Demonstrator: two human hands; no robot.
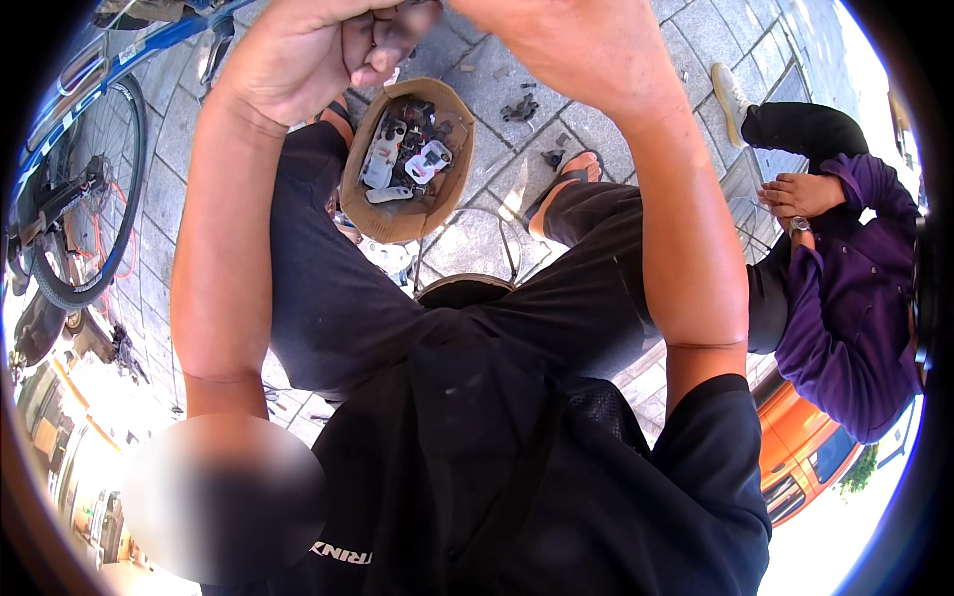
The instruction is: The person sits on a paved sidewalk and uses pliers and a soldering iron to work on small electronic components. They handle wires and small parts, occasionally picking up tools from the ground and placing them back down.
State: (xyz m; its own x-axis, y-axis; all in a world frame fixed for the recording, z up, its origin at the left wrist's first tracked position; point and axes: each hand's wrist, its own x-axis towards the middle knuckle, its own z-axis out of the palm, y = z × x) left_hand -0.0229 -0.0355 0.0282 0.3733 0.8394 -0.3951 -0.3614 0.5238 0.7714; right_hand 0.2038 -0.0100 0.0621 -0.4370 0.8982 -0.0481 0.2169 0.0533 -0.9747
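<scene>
My left hand is raised at the upper edge, its fingers curled in toward the palm. A dark blurred patch shows at its fingertips, and I cannot make out what they hold. My right hand is raised beside it, back of the hand showing, its fingers cut off by the upper edge. Beneath my hands an open cardboard box stands on the pavement between my feet. It holds several small dark parts, a white and red package and pale plastic pieces.
A blue bicycle with its wheel is at the left. Loose dark bits lie on the grey paving beyond the box. At the right sits a person in a purple top, hands together. An orange vehicle stands behind.
</scene>
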